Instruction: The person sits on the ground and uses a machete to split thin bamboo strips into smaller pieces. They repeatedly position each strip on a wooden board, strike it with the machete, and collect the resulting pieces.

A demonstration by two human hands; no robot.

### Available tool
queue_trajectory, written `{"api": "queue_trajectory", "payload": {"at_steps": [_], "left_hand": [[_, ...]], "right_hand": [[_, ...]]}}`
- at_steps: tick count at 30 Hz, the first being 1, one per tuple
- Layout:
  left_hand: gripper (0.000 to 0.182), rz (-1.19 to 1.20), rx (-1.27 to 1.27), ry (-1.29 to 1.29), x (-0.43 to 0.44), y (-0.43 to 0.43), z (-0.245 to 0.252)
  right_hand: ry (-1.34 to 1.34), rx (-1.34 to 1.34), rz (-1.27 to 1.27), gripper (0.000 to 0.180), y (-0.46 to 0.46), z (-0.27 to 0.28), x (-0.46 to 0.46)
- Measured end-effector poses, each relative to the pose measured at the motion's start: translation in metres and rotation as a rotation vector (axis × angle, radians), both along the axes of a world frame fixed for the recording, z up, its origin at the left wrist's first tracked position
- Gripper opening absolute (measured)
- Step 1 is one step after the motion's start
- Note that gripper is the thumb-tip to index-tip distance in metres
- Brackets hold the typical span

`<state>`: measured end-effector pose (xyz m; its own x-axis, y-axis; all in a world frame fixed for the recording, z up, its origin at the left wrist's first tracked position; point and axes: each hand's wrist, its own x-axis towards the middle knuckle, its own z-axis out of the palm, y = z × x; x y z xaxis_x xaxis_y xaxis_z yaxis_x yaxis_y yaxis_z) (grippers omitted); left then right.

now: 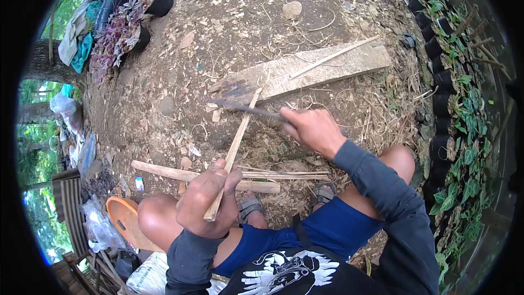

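Note:
My left hand (198,200) grips the lower part of a slim, split wooden stick (238,137), which slants up and away from me. In my right hand (317,129) is a knife with a long, dark, narrow blade (262,112). The blade crosses the stick near its far end, edge detail too blurred to tell. Most of the knife's handle is hidden by my fingers. Beyond them a rough wooden plank (344,65) lies on the ground, darkened at its left end. A thin wooden strip (333,57) rests on the plank.
By my sandalled feet lie a longer flat piece of wood (163,168) and several thin strips (286,175). Shavings cover the soil. Potted plants (466,131) line the right edge; black pots (160,2) stand upper left. An orange plastic object (123,213) is beside my left knee.

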<state>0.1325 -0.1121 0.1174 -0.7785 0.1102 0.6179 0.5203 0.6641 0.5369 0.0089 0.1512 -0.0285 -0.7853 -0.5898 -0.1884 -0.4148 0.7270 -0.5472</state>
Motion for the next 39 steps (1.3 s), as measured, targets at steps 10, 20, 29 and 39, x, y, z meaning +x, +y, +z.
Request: {"api": "queue_trajectory", "payload": {"at_steps": [10, 20, 29, 39], "left_hand": [[0.032, 0.111, 0.130, -0.011, -0.005, -0.008, -0.008], [0.018, 0.233, 0.381, -0.089, -0.020, -0.016, -0.004], [0.014, 0.390, 0.127, -0.024, -0.010, -0.002, -0.001], [0.013, 0.408, 0.445, -0.074, -0.028, 0.005, 0.003]], "right_hand": [[0.340, 0.037, -0.057, 0.018, -0.006, -0.009, 0.002], [-0.070, 0.067, -0.261, 0.021, -0.014, 0.002, 0.008], [0.234, -0.287, -0.093, 0.022, -0.046, 0.078, 0.081], [0.130, -0.232, -0.087, 0.018, -0.042, 0.035, 0.045]]}}
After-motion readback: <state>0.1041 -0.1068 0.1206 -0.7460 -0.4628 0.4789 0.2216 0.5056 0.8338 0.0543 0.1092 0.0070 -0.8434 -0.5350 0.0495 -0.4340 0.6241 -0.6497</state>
